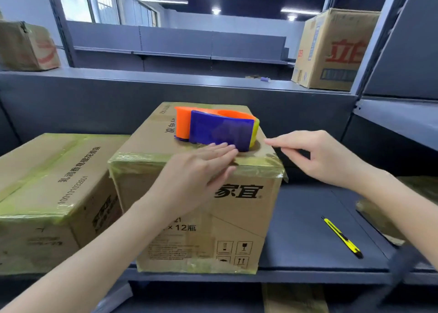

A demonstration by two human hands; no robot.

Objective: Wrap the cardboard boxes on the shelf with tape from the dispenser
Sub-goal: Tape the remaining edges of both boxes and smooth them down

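Head view. A cardboard box (pixel 237 218) stands upright on the near edge of a grey shelf (pixel 308 229), and yellowish tape (pixel 260 164) already bands its near top edge and its bottom edge. An orange and blue tape dispenser (pixel 215 129) sits on the box's top, towards the far side. The left hand (pixel 196 168) lies flat over the near top edge, fingers straight and together. It presses on the tape and grips nothing, and its fingertips are just beside the dispenser. The right hand (pixel 317 156) hovers beside the box's right top corner, fingers loosely spread and empty, index finger pointing at the dispenser. A second taped box (pixel 47 182) stands touching the first on the left. A yellow utility knife (pixel 342 238) lies on the shelf to the right, well apart from the hands. The step in hand appears to be smoothing down a laid strip. The next move probably calls for the right hand to take up the dispenser for an untaped edge.
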